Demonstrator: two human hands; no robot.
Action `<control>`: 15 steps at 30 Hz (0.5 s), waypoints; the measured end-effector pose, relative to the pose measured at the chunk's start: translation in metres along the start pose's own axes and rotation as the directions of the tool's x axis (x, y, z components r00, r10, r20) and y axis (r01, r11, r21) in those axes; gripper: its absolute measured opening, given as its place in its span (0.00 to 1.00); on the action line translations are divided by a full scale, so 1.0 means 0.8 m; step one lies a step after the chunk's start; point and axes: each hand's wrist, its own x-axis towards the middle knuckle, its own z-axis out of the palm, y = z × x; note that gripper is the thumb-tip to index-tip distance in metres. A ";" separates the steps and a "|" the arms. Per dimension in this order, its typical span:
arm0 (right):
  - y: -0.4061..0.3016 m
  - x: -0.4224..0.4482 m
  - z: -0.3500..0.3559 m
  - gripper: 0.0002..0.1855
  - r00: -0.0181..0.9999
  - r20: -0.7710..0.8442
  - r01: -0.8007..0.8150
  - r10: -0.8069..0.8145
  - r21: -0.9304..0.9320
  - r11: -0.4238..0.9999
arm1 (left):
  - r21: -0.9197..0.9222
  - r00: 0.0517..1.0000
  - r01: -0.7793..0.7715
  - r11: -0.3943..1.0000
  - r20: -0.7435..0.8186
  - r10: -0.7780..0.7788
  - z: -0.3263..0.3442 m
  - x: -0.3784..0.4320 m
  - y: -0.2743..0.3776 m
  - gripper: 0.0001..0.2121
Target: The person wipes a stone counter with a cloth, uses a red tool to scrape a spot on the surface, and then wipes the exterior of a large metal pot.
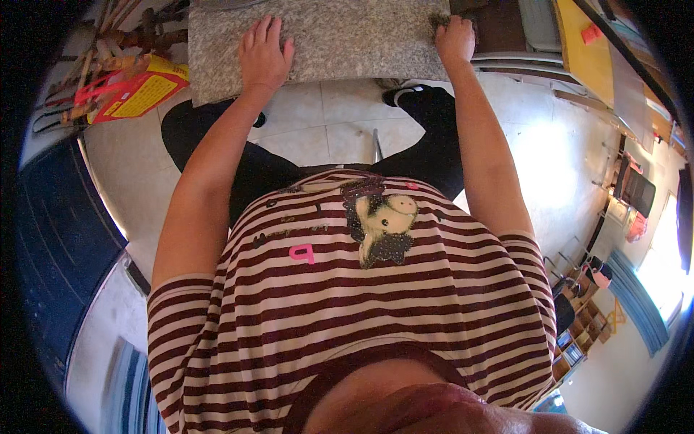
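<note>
A speckled grey-brown stone-patterned tabletop point(347, 43) lies before me at the top of the view. On its left part my left hand point(267, 54) rests palm down, fingers apart, holding nothing. At the right edge of the top is my right hand point(456, 40), its fingers curled over a dark, fuzzy-looking thing point(445, 21) that is mostly hidden; whether the fingers grip it I cannot tell.
Left of the tabletop stands a red and yellow bag or box point(143, 89), beside wooden-handled tools or sticks point(84, 70). A yellow panel point(585, 49) is at the upper right. Below are my legs and a tiled floor point(347, 127).
</note>
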 end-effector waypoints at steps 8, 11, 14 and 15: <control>-0.050 -0.149 -0.081 0.15 0.935 0.304 0.132 -0.182 0.178 0.975 | -0.067 1.000 -0.009 0.998 0.004 0.009 -0.004 0.005 0.004 0.24; -0.036 -0.141 -0.060 0.18 0.966 0.139 0.181 -0.218 0.241 0.954 | 0.034 1.000 -0.004 0.999 0.017 0.003 -0.008 0.006 0.009 0.23; -0.019 -0.055 -0.013 0.19 0.975 0.071 0.202 -0.209 0.092 0.975 | -0.013 0.999 0.035 0.999 0.038 -0.034 -0.011 0.007 0.009 0.24; -0.017 -0.020 0.000 0.19 0.975 0.087 0.199 -0.203 0.046 0.979 | -0.006 0.998 0.041 0.999 0.040 -0.041 -0.011 0.007 0.009 0.24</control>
